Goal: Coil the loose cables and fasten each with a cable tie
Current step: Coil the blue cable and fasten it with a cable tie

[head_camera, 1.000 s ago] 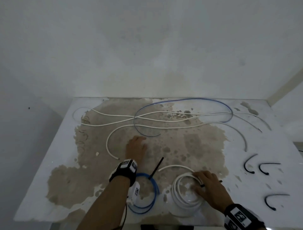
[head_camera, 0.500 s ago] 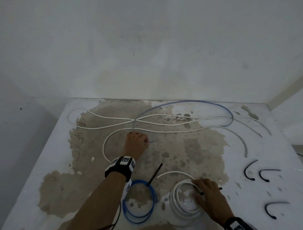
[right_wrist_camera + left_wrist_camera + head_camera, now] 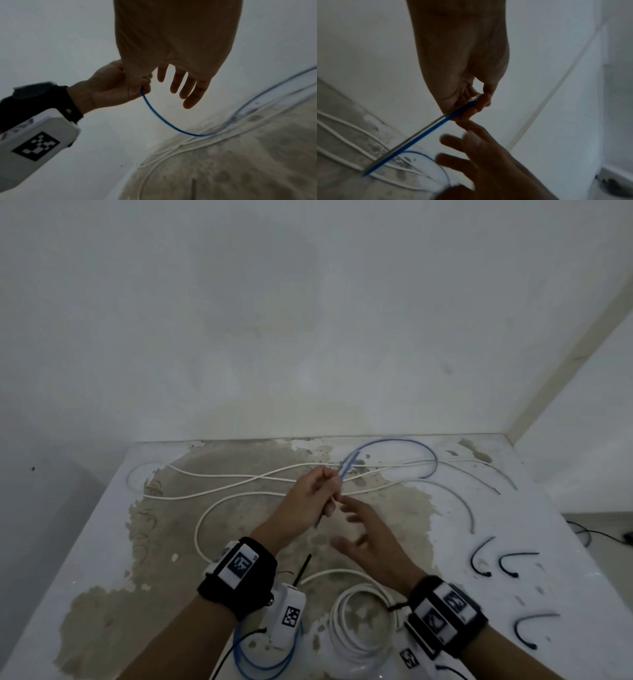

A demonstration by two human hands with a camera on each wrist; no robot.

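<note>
The fingers point(image 3: 481, 102) of the left hand point(image 3: 305, 501) are curled round the loose blue cable point(image 3: 424, 453), pinching it near its end above the bench point(image 3: 102, 542). From the grip the cable runs toward 1 o'clock and loops across the far side of the bench, over the loose white cables point(image 3: 239, 484). The right hand point(image 3: 370, 539) hovers just beside the left at 4 o'clock, fingers spread and straight, holding nothing. At 6 o'clock lie a coiled blue cable point(image 3: 260, 662) and a coiled white cable point(image 3: 363, 628). Black cable ties point(image 3: 479, 559) lie at 4 o'clock.
</note>
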